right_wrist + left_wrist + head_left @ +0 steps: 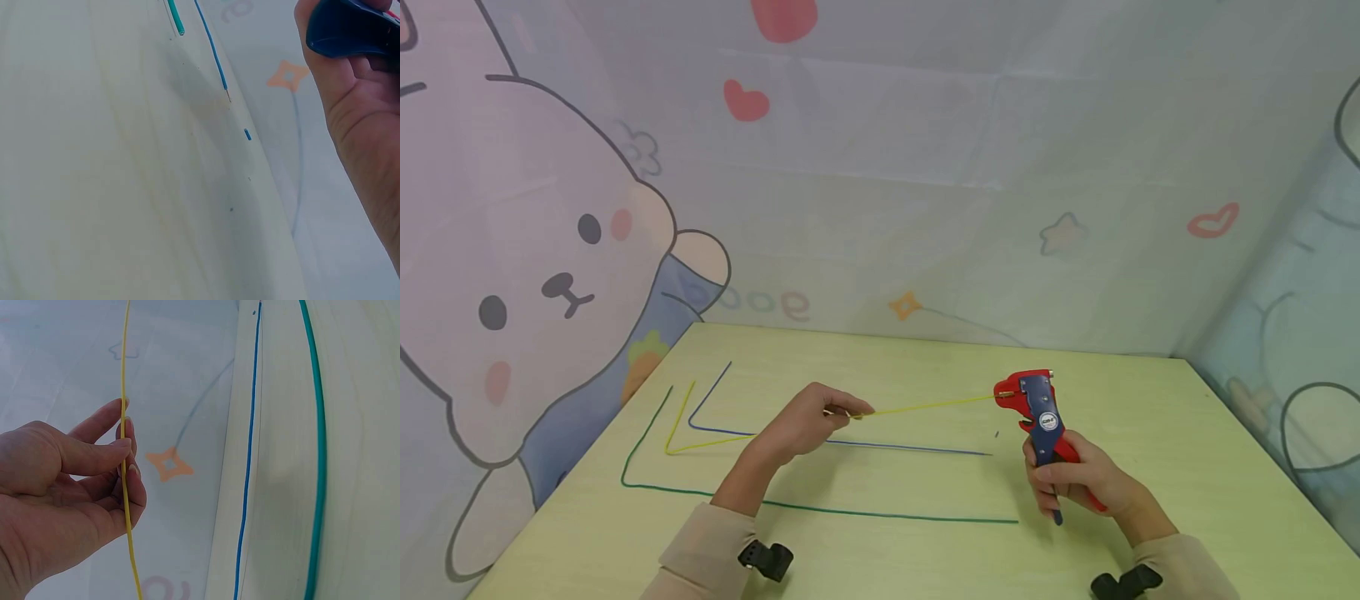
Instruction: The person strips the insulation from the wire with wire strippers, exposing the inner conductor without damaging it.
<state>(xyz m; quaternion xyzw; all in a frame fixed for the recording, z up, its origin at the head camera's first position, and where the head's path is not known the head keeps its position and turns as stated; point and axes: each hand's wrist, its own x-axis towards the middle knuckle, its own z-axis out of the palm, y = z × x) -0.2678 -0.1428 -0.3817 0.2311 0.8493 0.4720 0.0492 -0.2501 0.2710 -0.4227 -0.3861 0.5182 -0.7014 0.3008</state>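
Note:
My left hand pinches a yellow wire between thumb and fingers, above the table. In the left wrist view the yellow wire runs past the thumb tip. Its far end reaches the head of a red and blue wire stripper, which my right hand grips round the handles, held up off the table. In the right wrist view only a blue handle end of the tool shows, with the right hand around it; the tool's head is out of that view.
On the table lie a bent blue wire, with a bare tip at its right end, and a longer bent green wire nearer the front. A small blue offcut lies past the blue wire's end. A printed cloth hangs behind.

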